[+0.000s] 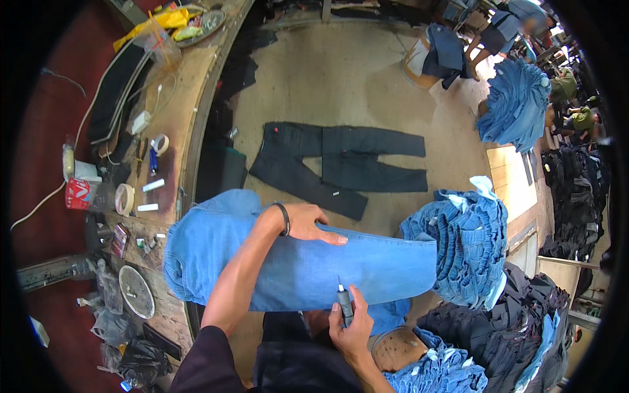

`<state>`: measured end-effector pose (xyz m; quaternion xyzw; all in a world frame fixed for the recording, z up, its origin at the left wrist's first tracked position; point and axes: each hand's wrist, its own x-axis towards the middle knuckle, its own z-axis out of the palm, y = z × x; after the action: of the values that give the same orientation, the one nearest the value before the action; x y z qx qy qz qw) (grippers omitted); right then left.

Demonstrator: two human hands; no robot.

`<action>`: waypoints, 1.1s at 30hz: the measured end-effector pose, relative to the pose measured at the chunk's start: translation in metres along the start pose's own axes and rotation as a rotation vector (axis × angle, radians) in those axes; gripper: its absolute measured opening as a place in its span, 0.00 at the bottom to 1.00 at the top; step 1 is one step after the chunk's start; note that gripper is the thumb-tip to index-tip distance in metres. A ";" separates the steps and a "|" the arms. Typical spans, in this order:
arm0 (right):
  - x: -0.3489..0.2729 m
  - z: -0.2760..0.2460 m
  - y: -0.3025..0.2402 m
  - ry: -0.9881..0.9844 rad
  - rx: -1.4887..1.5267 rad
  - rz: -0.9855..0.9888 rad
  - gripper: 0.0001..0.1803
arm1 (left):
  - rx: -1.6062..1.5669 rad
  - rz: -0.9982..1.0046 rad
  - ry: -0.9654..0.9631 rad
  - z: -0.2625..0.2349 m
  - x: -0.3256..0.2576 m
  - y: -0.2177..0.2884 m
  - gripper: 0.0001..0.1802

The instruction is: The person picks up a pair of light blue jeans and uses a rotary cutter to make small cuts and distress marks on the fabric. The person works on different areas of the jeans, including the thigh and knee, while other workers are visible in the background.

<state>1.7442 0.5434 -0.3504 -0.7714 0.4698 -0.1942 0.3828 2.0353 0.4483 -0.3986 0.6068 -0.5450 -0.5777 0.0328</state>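
Light blue jeans lie across in front of me, one leg stretched out to the right and the rest bunched at the left. My left hand rests on the upper edge of that leg, with thumb and fingers apart. A dark band circles the left wrist. In my right hand is a small dark handheld rotary tool, gripped like a pen. Its thin tip points up over the lower edge of the denim; whether it touches the cloth I cannot tell.
Black trousers lie flat beyond the jeans. Piles of folded blue jeans and dark garments stand at the right. A wooden bench on the left bears tape rolls and a round tray. Other people are at the far right.
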 end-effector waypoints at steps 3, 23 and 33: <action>0.015 0.018 0.007 0.093 -0.098 -0.224 0.26 | -0.076 0.156 -0.008 -0.002 0.004 -0.011 0.45; 0.050 0.043 0.005 0.167 -0.233 -0.296 0.22 | -0.119 0.442 0.302 -0.006 0.023 -0.022 0.36; 0.054 0.048 0.006 0.197 -0.249 -0.333 0.22 | -0.133 0.455 0.322 -0.004 0.025 -0.024 0.35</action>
<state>1.7987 0.5139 -0.3893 -0.8569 0.3913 -0.2697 0.1996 2.0463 0.4383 -0.4301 0.5493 -0.6158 -0.4861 0.2876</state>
